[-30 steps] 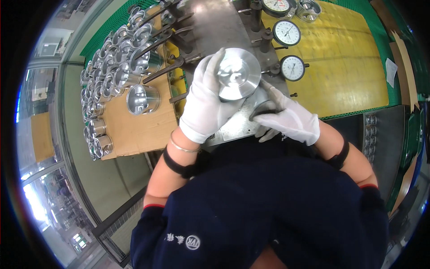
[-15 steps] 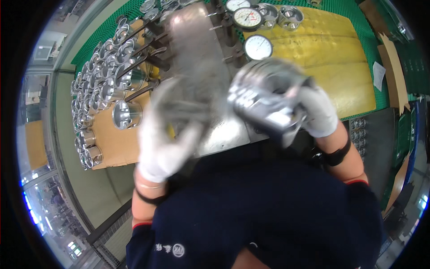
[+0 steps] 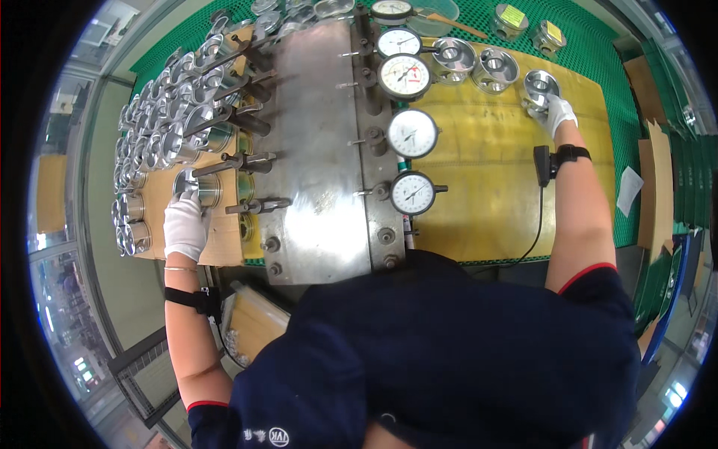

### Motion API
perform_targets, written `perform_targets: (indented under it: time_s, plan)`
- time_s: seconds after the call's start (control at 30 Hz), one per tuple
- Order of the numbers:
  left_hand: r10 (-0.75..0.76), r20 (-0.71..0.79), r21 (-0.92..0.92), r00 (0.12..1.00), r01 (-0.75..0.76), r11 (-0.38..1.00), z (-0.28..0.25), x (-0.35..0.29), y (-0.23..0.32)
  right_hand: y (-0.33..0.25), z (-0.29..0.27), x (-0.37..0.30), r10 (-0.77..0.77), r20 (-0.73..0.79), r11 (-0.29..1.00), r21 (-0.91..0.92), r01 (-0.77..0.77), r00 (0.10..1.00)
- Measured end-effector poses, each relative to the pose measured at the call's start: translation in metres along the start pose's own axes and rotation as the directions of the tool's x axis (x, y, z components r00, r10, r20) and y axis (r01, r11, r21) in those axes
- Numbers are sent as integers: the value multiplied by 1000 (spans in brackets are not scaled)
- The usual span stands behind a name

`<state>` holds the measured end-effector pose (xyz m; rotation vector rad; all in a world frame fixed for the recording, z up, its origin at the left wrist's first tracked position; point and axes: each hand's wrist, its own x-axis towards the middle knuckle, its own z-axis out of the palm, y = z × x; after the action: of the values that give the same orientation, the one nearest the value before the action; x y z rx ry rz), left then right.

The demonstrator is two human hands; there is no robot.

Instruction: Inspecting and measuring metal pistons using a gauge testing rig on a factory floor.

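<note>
My left hand, in a white glove, has its fingers closed on the near rim of a silver piston. That piston lies on its side on the cardboard, at the near end of the rows. Far off to the right, my gloved right hand grips the near side of another piston, which is at the yellow sheet. Two similar pistons, one beside the other, stand to its left. Between my arms lies a steel fixture plate.
Several dial gauges line the plate's right side, and dark clamp posts its left. Many pistons crowd the cardboard at left. Two pistons with yellow labels stand beyond the yellow sheet. Cardboard flaps rise at right.
Both hands have parted from above the plate. My right hand has carried its piston far right to the yellow sheet; my left has moved left to a piston on the cardboard.
</note>
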<state>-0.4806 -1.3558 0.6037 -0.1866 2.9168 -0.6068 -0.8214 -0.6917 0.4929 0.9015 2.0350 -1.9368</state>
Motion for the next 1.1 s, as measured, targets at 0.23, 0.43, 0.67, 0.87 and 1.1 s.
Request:
perform_targets:
  time_s: [0.23,0.43,0.67,0.87,1.1]
  plan:
    - [-304,-145,-351,942,238,906,26,-37,-26,10,-15,10,-559,77,661,-561,499,826]
    - [-504,440,-898,743,345,-274,-90,-81,13,-17,52,-174,-675,113,706,388,593,729]
    - [143,186,-727,972,234,-645,-156,-79,89,33,181,-396,-547,828,641,323,696,121]
    - [362,256,-966,896,223,132,-134,-64,84,31,183,-398,-515,843,286,-5,958,158]
    - [247,-486,-635,838,-533,560,-102,-40,134,41,186,-387,-517,839,172,-92,981,169]
